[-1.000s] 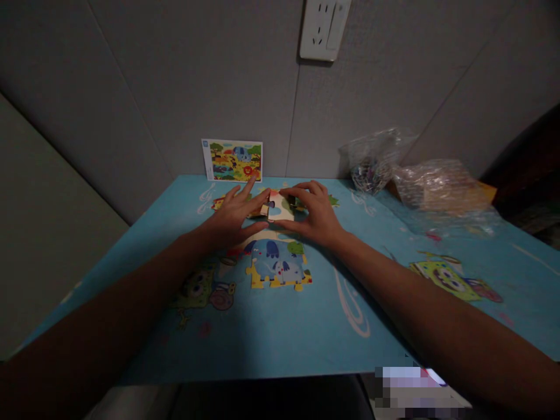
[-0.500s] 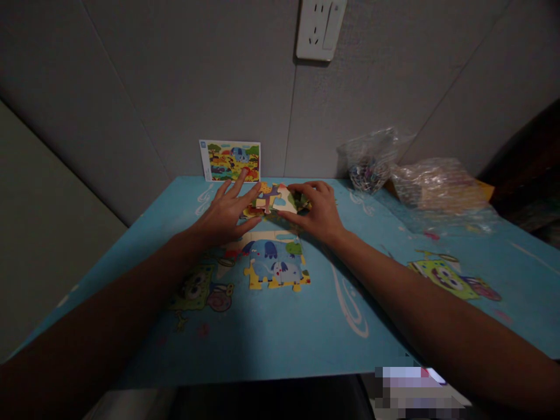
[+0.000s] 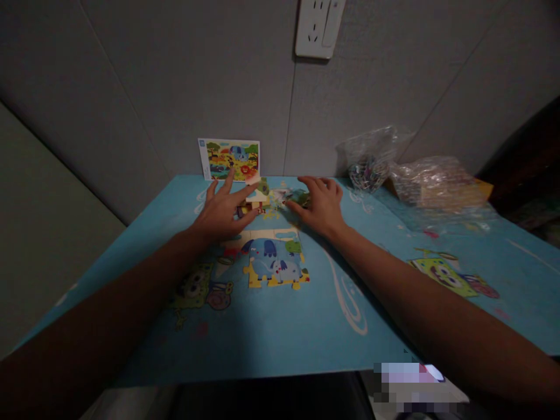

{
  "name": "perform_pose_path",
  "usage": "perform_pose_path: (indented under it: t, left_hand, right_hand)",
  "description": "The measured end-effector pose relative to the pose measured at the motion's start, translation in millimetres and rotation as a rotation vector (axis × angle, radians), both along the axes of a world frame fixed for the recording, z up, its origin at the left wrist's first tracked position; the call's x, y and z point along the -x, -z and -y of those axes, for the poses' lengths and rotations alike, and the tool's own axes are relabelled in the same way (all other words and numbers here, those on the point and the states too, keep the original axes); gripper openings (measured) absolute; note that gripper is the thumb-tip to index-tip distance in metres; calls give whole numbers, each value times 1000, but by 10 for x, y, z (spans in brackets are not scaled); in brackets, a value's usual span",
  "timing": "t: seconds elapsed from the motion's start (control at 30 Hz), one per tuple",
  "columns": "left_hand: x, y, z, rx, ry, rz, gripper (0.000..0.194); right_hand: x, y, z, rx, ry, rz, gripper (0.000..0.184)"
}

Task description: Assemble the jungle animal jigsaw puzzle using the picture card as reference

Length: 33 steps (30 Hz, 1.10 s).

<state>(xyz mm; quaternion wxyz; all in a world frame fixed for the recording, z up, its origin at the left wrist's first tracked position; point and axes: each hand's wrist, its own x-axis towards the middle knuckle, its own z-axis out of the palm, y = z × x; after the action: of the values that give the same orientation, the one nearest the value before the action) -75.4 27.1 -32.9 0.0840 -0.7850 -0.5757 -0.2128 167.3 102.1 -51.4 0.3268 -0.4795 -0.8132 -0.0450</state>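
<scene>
My left hand (image 3: 221, 213) is at the far part of the table with its fingers spread. Beside its thumb and index finger lies a small heap of puzzle pieces (image 3: 257, 198), partly covered by the fingers. My right hand (image 3: 321, 204) is across from it, thumb and index finger apart. Near its fingertips are more puzzle pieces, dark green and grey (image 3: 300, 198), partly hidden by the hand. Closer to me lies a joined puzzle section (image 3: 273, 259) showing a big and a small blue elephant. My left hand hides none of the elephants.
A picture card (image 3: 231, 160) leans against the wall behind my left hand. At the back right are a clear plastic bag with small items (image 3: 370, 169) and crumpled plastic wrapping (image 3: 437, 186). The blue table cover (image 3: 280, 332) has printed cartoon figures. A wall socket (image 3: 317, 29) is above.
My right thumb and index finger have parted from a pale piece. A pale piece with green now shows atop the heap beside my left hand, which has shifted slightly left.
</scene>
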Motion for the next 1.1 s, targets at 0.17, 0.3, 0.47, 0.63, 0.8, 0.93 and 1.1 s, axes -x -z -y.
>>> perform_pose_path:
  t: [0.17,0.3,0.47,0.63,0.8,0.93,1.1]
  left_hand:
    - [68,50,-64,179,-251,71,69]
    - [123,120,-113,302,-307,41,81]
    - [144,139,-128,274,-315,1,82]
    - [91,80,-72,199,-143,-3,84]
    - [-29,54,13,187,163,-93,82]
    - [-61,37,17,133,128,-97,75]
    - [43,62,-64,216,-142,-40,77]
  right_hand:
    - [-90,118,-127,174,177,58,61]
    - [-88,104,-122,220,112,58,51]
    - [-77,58,-130,190,120,29,41]
    - [-56,-32,-84,122,82,-89,44]
    - [32,-111,96,5,-299,-79,60]
    - [50,-43,79,24,-254,-6,70]
    - [-44,74,-78,162,2,88,50]
